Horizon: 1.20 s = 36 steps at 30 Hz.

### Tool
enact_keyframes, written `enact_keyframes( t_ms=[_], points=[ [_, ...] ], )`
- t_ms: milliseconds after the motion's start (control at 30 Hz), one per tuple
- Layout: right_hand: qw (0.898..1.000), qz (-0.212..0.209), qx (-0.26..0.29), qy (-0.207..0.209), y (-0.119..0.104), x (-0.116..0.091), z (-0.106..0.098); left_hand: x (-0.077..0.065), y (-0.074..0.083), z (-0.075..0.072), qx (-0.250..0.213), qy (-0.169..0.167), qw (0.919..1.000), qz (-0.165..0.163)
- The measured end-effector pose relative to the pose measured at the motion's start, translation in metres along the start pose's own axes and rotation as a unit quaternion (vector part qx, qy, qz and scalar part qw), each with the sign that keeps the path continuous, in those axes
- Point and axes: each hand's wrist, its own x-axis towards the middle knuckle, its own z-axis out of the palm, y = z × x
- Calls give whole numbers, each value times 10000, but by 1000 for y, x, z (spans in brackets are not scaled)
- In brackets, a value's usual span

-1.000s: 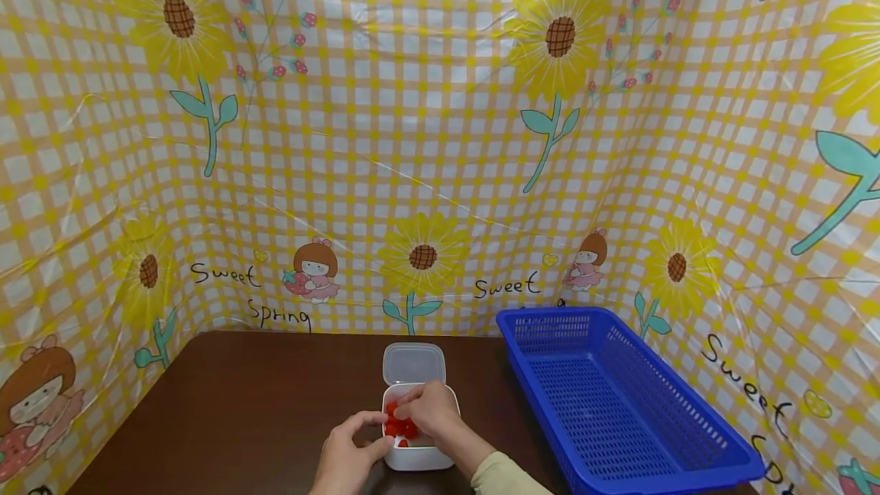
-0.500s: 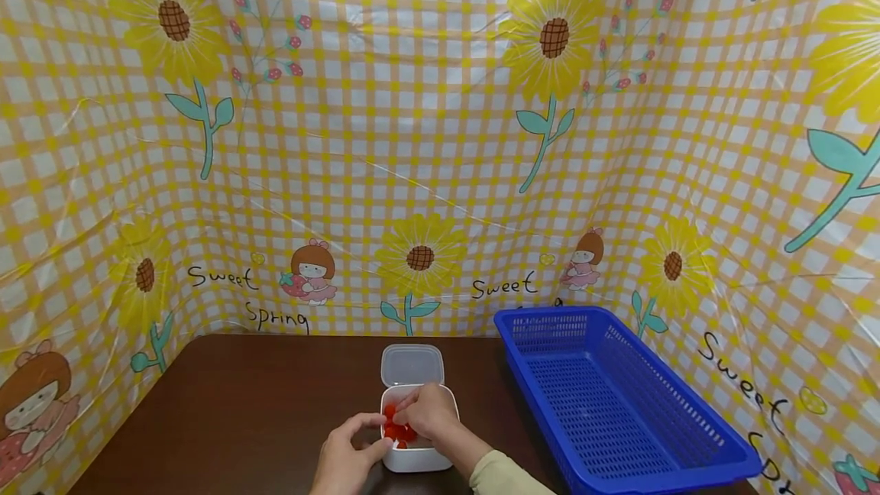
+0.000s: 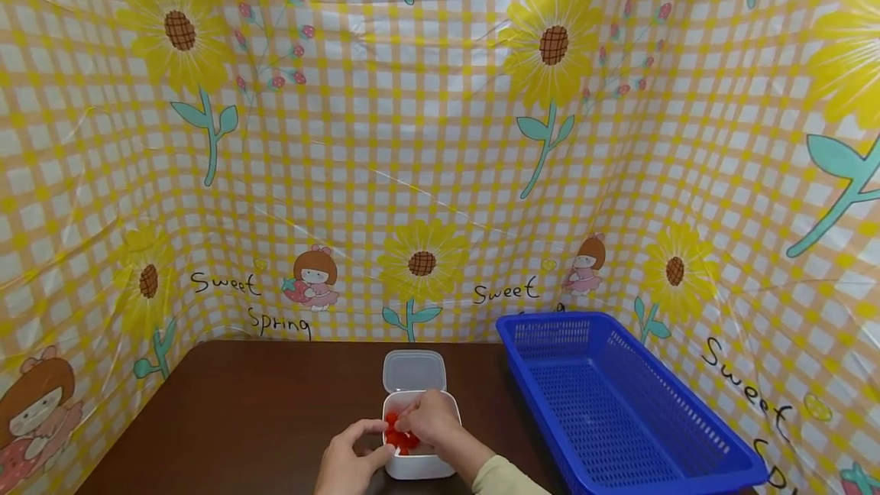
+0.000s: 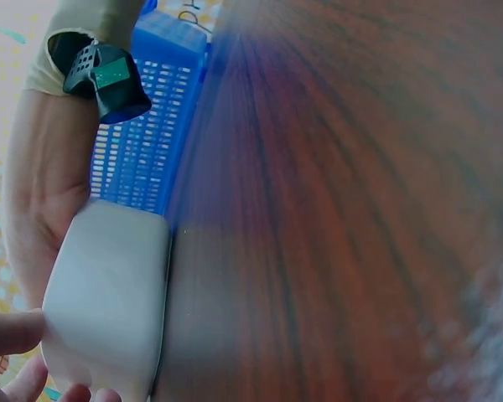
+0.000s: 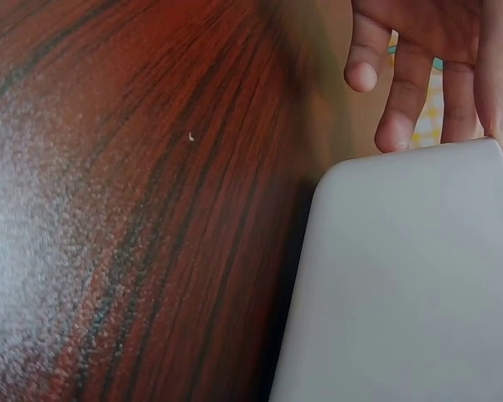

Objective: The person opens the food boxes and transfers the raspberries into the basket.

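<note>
A white rectangular container [image 3: 421, 467] stands uncovered on the table, with small shiny red round pieces [image 3: 392, 440] gathered on its left side. Their kind is too small to tell. My right hand [image 3: 435, 420] reaches in over the right rim; its bent fingers appear to pinch one red piece, the tips partly hidden. With mostly straight, spread fingers, my left hand [image 3: 347, 458] touches the left wall and rim, index and thumb near the corner. In the left wrist view the container's outer wall [image 4: 109, 293] shows beside the left fingers; the right wrist view shows those fingers [image 5: 402, 109] against it.
Behind the container lies a translucent lid [image 3: 415, 370]. A large blue slotted basket [image 3: 543, 411], with nothing visible in it, stands to the right. A patterned yellow-checked sheet [image 3: 419, 136] surrounds the dark wooden table [image 3: 261, 403] at the back and sides.
The right fingers have shifted slightly among the red pieces, and some pieces lie a little differently. My left hand stays at the container's left side. The head view has tilted slightly.
</note>
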Motion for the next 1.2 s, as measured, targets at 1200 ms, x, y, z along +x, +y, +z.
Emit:
enact_keyframes(
  t_ms=[1200],
  points=[
    [9876, -154, 1459, -565, 4, 5, -3, 2, 0, -1, -38, -45, 10000, 57]
  ],
)
